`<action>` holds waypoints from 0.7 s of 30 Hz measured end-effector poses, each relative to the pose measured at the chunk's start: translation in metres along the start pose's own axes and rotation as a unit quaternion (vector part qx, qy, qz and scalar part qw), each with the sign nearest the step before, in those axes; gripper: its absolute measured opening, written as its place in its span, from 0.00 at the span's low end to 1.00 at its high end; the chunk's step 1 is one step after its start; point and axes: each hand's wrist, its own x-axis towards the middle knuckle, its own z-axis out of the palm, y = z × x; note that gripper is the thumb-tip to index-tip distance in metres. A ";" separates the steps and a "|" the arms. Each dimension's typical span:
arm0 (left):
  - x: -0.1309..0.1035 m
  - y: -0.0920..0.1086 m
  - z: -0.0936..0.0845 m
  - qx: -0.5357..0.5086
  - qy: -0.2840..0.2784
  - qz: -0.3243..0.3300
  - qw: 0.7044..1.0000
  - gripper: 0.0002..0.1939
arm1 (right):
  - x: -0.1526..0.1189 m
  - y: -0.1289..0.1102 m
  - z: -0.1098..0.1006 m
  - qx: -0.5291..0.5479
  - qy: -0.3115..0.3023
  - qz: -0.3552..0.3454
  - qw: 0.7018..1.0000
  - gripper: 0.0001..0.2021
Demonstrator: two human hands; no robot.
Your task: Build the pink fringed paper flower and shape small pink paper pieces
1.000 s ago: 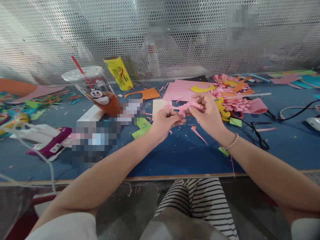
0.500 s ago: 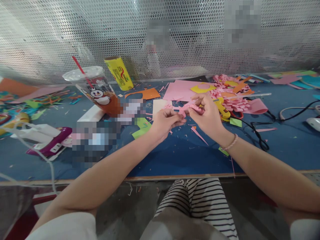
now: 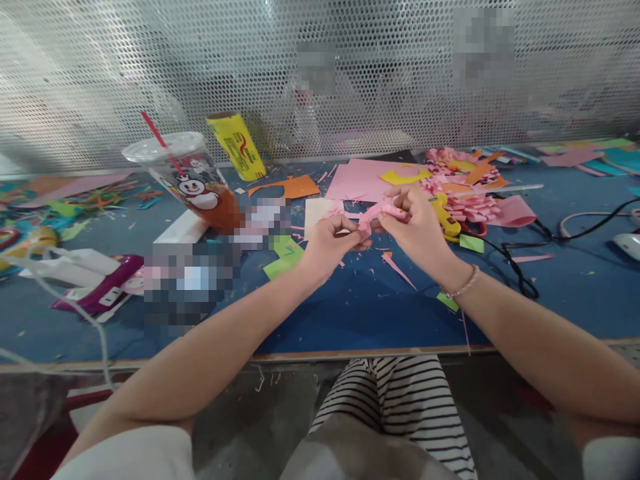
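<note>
Between my two hands is a pink paper strip (image 3: 374,212), curled and fringed-looking, held just above the blue table (image 3: 320,327). My left hand (image 3: 336,241) pinches its lower left end between thumb and fingers. The upper right part is gripped by my right hand (image 3: 411,219), whose fingers partly cover it. Behind the hands lie pink paper sheets (image 3: 357,177) and a cream paper piece (image 3: 316,217). A yellow glue gun (image 3: 447,219) rests just right of my right hand, beside a heap of pink fringed paper (image 3: 473,203).
To the left stand a plastic drink cup (image 3: 193,183) with a red straw and a tilted yellow tube (image 3: 237,147). A purple power strip (image 3: 107,287) with white plugs lies further left. Black cable (image 3: 520,267) runs at right. A perforated metal screen (image 3: 380,73) closes off the back.
My hands stay in nearly the same place. The pink paper strip between them has turned slightly, and more of its length shows as a raised curve.
</note>
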 end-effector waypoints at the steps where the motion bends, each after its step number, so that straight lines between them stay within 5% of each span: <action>1: 0.000 -0.001 0.000 0.008 -0.001 0.008 1.000 0.12 | 0.001 0.001 0.000 0.005 -0.002 0.008 1.000 0.14; 21: 0.001 0.000 -0.003 0.100 -0.002 0.064 0.993 0.08 | 0.003 -0.001 0.004 0.120 -0.022 0.096 0.988 0.14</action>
